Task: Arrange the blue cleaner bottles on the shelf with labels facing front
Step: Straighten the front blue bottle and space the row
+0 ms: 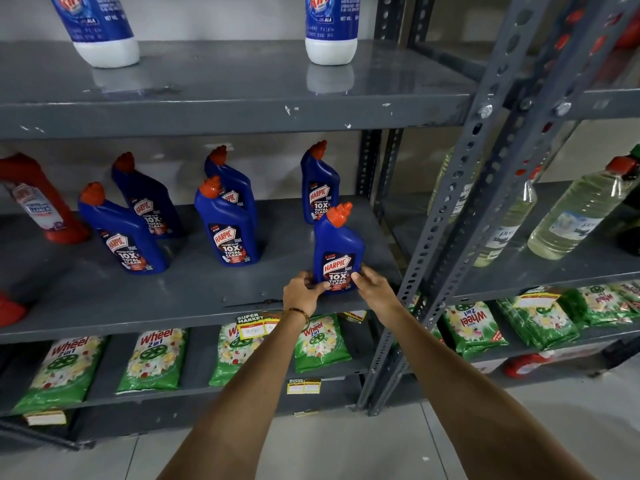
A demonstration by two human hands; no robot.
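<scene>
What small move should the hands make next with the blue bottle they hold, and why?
Probably let go. The held bottle stands at the shelf's front edge, label already forward, with the left hand and right hand on its base.

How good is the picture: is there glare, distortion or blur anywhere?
Head view: the wide angle bends the shelf upright and tilts the outer bottles; the top shelf mirrors the white bottle bases; the label of the blue bottle between both hands is sharp.

grey shelf (104,299) — blue cleaner bottles (227,233)
</scene>
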